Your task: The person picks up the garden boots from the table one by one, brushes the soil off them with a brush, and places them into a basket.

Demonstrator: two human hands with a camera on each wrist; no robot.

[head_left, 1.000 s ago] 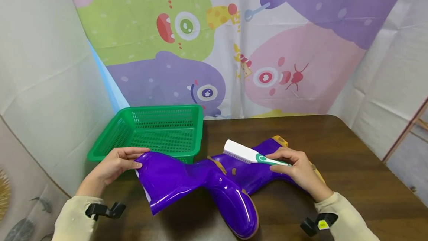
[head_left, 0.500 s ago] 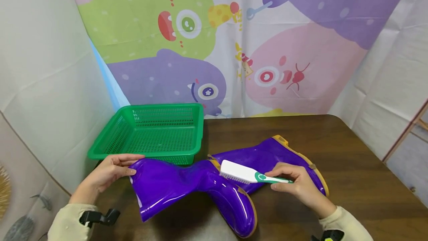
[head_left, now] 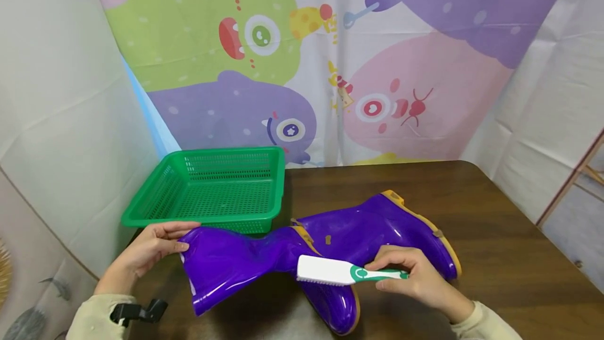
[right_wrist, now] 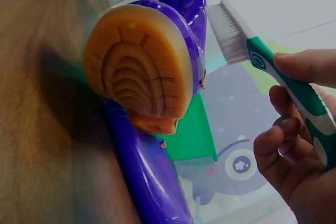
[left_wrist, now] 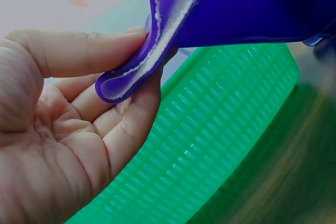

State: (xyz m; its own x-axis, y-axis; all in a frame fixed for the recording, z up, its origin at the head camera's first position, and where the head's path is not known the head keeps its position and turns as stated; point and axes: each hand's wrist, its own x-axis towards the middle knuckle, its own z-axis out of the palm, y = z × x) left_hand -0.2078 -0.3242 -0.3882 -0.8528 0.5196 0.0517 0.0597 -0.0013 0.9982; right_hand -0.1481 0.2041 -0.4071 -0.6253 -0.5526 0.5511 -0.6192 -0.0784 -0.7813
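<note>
Backdrop: a fabric curtain point(head_left: 325, 135) printed with cartoon monsters hung behind a brown wood-grain table point(head_left: 509, 245).
Basket: a perforated green plastic basket point(head_left: 224, 198) sat on the table at far left, just beyond the left hand.
Left hand: point(head_left: 151, 248) thumb and fingers pinched the top rim of the nearer purple rain boot point(head_left: 231, 261); white lining showed at the folded edge.
Nearer boot: extended rightward from the left hand, its toe angled toward the person, below and left of the right hand.
Right hand: point(head_left: 415, 272) thumb and curled fingers gripped the green-and-white handle of a scrub brush point(head_left: 325, 270).
Brush: its white head projected leftward from the right hand, over the nearer boot's foot in the head view; bristle contact could not be told.
Second boot: the other purple rain boot point(head_left: 354, 219) lay on its side on the table, behind the nearer boot and partly behind the right hand, yellow-orange sole facing away to the right.
Sleeves: cream, both arms.
</note>
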